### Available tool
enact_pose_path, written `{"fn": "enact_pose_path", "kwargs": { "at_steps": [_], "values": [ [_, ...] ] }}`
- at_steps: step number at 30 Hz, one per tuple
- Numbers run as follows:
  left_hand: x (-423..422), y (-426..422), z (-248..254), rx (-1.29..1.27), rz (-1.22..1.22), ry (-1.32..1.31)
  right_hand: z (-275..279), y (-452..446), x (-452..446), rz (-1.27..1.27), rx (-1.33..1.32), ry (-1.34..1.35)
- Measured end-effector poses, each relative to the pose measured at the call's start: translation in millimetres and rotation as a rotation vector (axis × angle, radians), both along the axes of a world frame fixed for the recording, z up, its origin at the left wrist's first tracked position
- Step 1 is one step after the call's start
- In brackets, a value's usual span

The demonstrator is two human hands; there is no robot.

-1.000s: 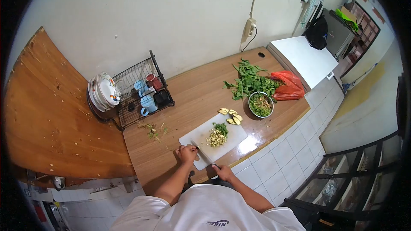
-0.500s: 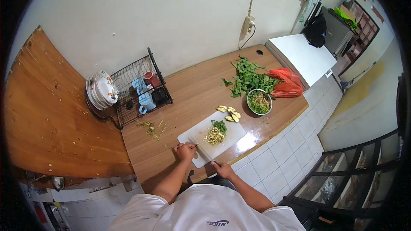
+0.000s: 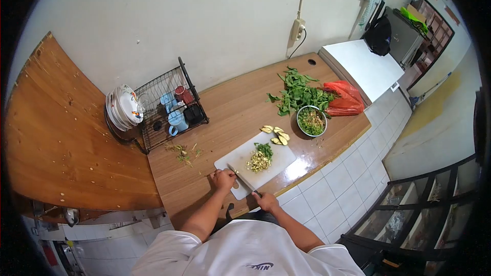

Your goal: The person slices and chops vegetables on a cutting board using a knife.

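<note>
My right hand (image 3: pixel 266 201) is closed round the dark handle of a knife (image 3: pixel 242 178), whose blade slants up and left across the near left part of a white cutting board (image 3: pixel 279 169). Beside the blade tip, my left hand (image 3: pixel 223 179) has its fingers pressed together at the board's left edge. A small pale bit shows at its fingertips, too small to name. Finely chopped pale pieces (image 3: pixel 259 162) lie in a heap mid-board, touching chopped green leaves (image 3: pixel 264 149). Several cut pale-green, dark-skinned vegetable pieces (image 3: pixel 279 138) sit by the board's far edge.
A metal bowl (image 3: pixel 311 121) of chopped greens stands to the right, near leafy stems (image 3: pixel 296 89) and a red plastic bag (image 3: pixel 343 98). Plant scraps (image 3: pixel 185 154) lie left of the board. Beyond them stands a wire dish rack (image 3: pixel 169 107) with cups and plates (image 3: pixel 123 106).
The knife blade has tilted, so less of its flat side shows. Both hands stay in nearly the same places, and the whole view has shifted slightly.
</note>
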State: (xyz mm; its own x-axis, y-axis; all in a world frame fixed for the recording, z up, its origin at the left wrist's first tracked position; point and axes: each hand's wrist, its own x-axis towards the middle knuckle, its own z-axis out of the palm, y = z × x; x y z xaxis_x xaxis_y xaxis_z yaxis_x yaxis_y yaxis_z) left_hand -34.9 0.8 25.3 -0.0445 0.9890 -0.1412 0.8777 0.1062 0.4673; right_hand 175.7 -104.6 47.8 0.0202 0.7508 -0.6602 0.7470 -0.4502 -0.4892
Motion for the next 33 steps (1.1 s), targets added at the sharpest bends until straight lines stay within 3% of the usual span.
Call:
{"fn": "enact_pose_path", "kwargs": {
  "at_steps": [7,19,26,33],
  "values": [
    [1,-7,1,0.077,0.015,-0.040,-3,-14,8,-0.122,0.045,0.082],
    [-6,-4,-5,0.138,-0.022,-0.057,7,-28,11,-0.015,-0.003,0.133],
    [-5,9,-2,-0.023,-0.031,0.004,20,-10,-1,-0.009,-0.009,-0.013],
    [-4,4,0,0.016,-0.030,-0.011,14,-14,1,-0.076,0.073,-0.064]
  ]
}}
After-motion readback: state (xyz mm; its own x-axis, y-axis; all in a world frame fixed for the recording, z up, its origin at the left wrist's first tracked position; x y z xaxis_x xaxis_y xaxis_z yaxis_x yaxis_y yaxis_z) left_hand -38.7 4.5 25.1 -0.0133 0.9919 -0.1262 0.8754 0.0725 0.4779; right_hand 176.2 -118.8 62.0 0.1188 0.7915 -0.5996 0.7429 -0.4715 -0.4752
